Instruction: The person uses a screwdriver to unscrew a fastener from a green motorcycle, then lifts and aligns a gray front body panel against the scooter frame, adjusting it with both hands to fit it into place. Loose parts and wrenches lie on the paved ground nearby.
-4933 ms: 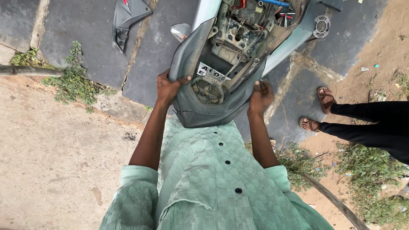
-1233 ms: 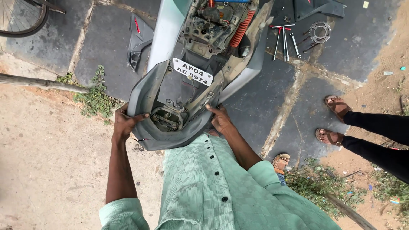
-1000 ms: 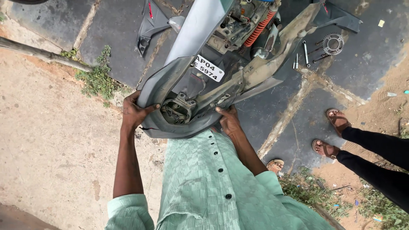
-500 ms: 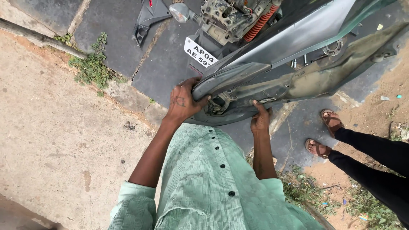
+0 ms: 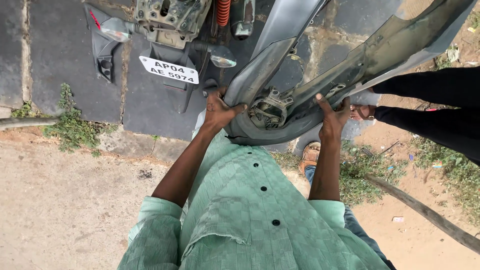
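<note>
Both hands grip a grey scooter body panel (image 5: 320,95), a U-shaped rear cowl, lifted clear of the scooter. The left hand (image 5: 220,107) is closed over the left arm of the panel near the bend, fingers wrapped round its edge. The right hand (image 5: 332,117) clamps the right arm, thumb on the inner face, fingers hidden beneath.

Step in hand, as judged: carrying the detached panel away from the stripped scooter rear (image 5: 175,30), which stands at 11 o'clock with its number plate (image 5: 168,70) and an orange spring (image 5: 223,10) exposed.

The panel sits at frame centre to upper right. Its closed bend points toward the person at 6 o'clock; its two arms open away toward 1 and 2 o'clock, so the long axis runs from lower centre to upper right. Its hollow inner side, with a fitting (image 5: 267,107) at the bend, faces up.

The next move calls for a level two-handed hold and clearance from the bystander's legs (image 5: 430,107) at 3 o'clock.
</note>
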